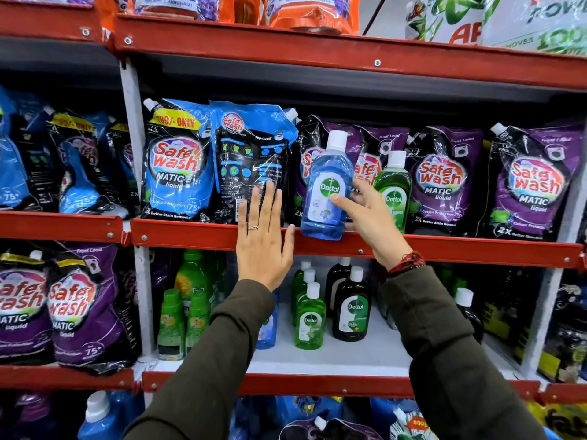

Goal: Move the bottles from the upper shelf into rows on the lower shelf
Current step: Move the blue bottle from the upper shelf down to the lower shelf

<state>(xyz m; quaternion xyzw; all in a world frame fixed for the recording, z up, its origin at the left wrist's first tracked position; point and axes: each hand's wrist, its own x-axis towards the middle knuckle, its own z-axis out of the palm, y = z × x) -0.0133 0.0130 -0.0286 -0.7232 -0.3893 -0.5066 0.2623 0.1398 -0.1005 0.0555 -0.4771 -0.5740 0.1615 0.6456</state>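
At the centre of the frame the right hand (365, 214) grips a blue bottle (327, 188) at the edge of the upper shelf (190, 235), thumb across its label. A green bottle (394, 188) stands just right of it. The left hand (263, 239) is raised flat, fingers (270, 198) spread and empty, above the lower shelf (349, 357) where more bottles (309, 315) stand.

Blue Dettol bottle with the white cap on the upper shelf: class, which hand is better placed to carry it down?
Right. The right hand already grips the blue Dettol bottle, thumb across its label; the left hand is open and flat, holding nothing.
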